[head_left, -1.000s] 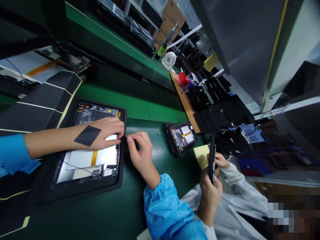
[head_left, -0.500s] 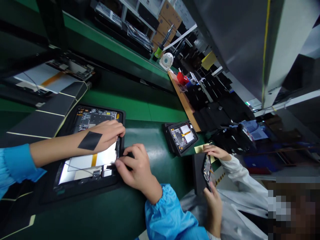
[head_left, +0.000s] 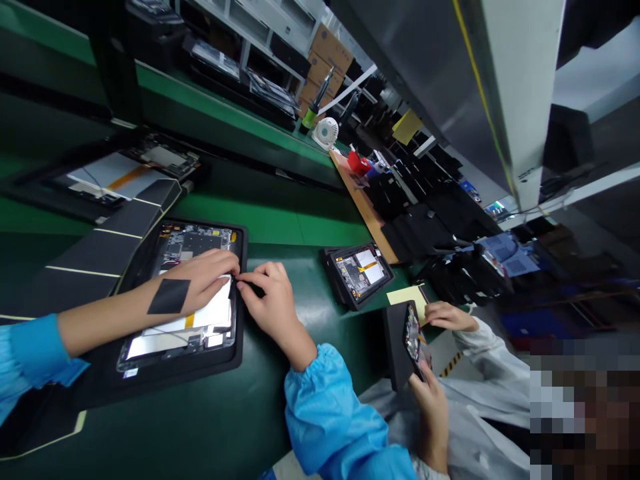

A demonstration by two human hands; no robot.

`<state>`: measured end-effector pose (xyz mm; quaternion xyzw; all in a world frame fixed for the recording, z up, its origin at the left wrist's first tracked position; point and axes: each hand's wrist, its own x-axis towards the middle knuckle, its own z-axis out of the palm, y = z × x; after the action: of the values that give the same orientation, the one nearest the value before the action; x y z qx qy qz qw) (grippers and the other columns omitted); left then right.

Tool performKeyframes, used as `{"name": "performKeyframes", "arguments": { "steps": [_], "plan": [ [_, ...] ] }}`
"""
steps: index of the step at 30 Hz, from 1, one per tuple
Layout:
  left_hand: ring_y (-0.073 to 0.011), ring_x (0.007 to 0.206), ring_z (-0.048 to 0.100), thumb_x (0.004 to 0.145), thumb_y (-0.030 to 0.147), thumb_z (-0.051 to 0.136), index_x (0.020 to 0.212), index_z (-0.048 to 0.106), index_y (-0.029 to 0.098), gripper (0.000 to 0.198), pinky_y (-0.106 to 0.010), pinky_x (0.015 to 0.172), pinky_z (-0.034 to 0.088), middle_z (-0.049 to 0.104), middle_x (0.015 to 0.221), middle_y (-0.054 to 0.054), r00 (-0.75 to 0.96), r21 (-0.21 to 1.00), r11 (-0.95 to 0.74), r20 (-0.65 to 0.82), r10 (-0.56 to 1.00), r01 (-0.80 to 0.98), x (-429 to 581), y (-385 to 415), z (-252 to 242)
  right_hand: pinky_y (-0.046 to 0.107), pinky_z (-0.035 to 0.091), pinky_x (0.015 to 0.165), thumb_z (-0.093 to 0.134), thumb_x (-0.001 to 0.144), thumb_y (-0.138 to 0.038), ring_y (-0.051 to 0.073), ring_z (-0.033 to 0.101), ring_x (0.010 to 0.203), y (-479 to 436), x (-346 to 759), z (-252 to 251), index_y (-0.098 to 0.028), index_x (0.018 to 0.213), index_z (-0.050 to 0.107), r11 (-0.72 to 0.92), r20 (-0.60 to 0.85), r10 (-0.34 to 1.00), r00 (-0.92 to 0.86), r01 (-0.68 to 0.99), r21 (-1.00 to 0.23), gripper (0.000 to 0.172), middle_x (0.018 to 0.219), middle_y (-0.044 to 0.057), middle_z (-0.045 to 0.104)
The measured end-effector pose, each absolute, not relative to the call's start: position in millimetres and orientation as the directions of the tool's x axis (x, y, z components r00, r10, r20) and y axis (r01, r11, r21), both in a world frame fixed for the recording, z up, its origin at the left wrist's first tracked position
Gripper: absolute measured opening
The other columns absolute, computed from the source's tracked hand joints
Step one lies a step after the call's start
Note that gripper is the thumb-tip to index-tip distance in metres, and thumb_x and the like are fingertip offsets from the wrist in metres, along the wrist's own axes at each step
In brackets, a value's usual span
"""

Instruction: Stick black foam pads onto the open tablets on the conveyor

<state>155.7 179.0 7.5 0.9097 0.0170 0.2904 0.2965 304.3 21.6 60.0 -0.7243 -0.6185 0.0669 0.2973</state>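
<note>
One edge of the open tablet (head_left: 218, 313) on the counter (head_left: 200, 423) now occupies both: the right hand (head_left: 270, 297), grip pressed together, has moved up beside the left hand (head_left: 206, 279), whose grip is unclear.

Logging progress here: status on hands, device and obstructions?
Left hand laid across opened device. Right hand at device's edge; grip unclear. Circuit board partly exposed. In the way: left hand, hiding device's middle.

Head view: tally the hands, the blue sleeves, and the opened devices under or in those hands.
Own hands: 2 (left hand, right hand)
Co-worker's hands: 2
Blue sleeves: 2
Opened devices: 2
Total: 8
</note>
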Motion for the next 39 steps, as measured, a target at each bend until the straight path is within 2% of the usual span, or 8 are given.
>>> {"name": "performKeyframes", "arguments": {
  "steps": [5,13,18,24,30,32,35,39],
  "plan": [
    [-0.0247,0.107,0.06,0.111,0.026,0.035,0.1,0.07,0.018,0.037,-0.037,0.1,0.047,0.066,0.108,-0.008,0.819,0.475,-0.871,0.544,0.183,-0.122,156.9,190.6,11.0,0.036,0.052,0.093,0.078,0.099,-0.02,0.024,0.061,0.103,36.0,304.0,70.5,-0.02,0.102,0.085,-0.115,0.13,0.973,0.188,0.894,-0.433,0.008,0.096,0.005,0.071],
    [-0.0233,0.098,0.059,0.104,0.019,0.043,0.091,0.07,0.019,0.03,-0.035,0.093,0.043,0.067,0.1,-0.005,0.844,0.452,-0.876,0.525,0.108,-0.169,167.1,207.7,19.9,0.041,0.051,0.096,0.063,0.105,-0.018,0.029,0.059,0.106,37.5,290.6,79.7,-0.014,0.103,0.076,-0.171,0.015,0.983,0.18,0.954,-0.245,0.014,0.107,0.013,0.071],
    [-0.0231,0.1,0.059,0.105,0.021,0.047,0.094,0.07,0.02,0.026,-0.034,0.092,0.042,0.067,0.103,-0.004,0.841,0.448,-0.864,0.539,0.057,-0.229,167.6,212.0,15.3,0.041,0.05,0.097,0.055,0.104,-0.013,0.029,0.057,0.106,34.5,294.8,69.9,-0.017,0.104,0.066,-0.089,0.06,0.992,0.111,0.951,-0.295,0.011,0.109,0.013,0.067],
    [-0.0239,0.098,0.057,0.101,0.024,0.059,0.091,0.069,0.021,0.014,-0.035,0.089,0.039,0.066,0.099,-0.004,0.861,0.477,-0.858,0.501,0.086,-0.191,170.7,209.2,14.6,0.04,0.051,0.095,0.047,0.105,-0.012,0.027,0.057,0.105,27.9,306.5,60.8,-0.022,0.101,0.055,0.044,0.168,0.985,0.026,0.917,-0.396,0.013,0.108,0.011,0.063],
    [-0.0244,0.098,0.055,0.102,0.026,0.06,0.091,0.067,0.021,0.014,-0.036,0.088,0.035,0.065,0.098,-0.003,0.856,0.51,-0.845,0.499,0.135,-0.164,173.3,207.0,9.4,0.037,0.052,0.092,0.056,0.104,-0.014,0.024,0.062,0.102,25.9,306.6,66.2,-0.019,0.101,0.065,-0.048,0.172,0.974,0.148,0.875,-0.481,0.01,0.103,0.009,0.065],
    [-0.0246,0.099,0.055,0.102,0.025,0.06,0.091,0.066,0.02,0.014,-0.036,0.088,0.035,0.065,0.099,-0.004,0.849,0.517,-0.838,0.509,0.139,-0.173,173.5,206.8,6.9,0.037,0.053,0.09,0.062,0.103,-0.016,0.025,0.063,0.1,25.7,300.4,72.0,-0.018,0.104,0.072,-0.096,0.161,0.97,0.182,0.896,-0.434,0.01,0.101,0.008,0.067],
    [-0.0253,0.099,0.054,0.102,0.025,0.059,0.089,0.066,0.02,0.016,-0.037,0.087,0.035,0.064,0.098,-0.004,0.84,0.536,-0.825,0.519,0.155,-0.179,175.0,206.1,4.5,0.039,0.052,0.083,0.064,0.103,-0.017,0.027,0.062,0.096,27.1,288.8,80.7,-0.018,0.104,0.078,-0.158,0.114,0.974,0.198,0.943,-0.292,0.014,0.098,0.009,0.07],
    [-0.0258,0.097,0.054,0.1,0.026,0.06,0.086,0.066,0.02,0.016,-0.038,0.086,0.035,0.064,0.096,-0.005,0.852,0.565,-0.809,0.494,0.176,-0.16,177.3,204.5,5.1,0.041,0.051,0.08,0.063,0.104,-0.015,0.029,0.062,0.097,31.3,279.7,86.8,-0.018,0.098,0.078,-0.244,0.038,0.966,0.257,0.947,-0.207,0.017,0.099,0.011,0.071]
  ]
}}
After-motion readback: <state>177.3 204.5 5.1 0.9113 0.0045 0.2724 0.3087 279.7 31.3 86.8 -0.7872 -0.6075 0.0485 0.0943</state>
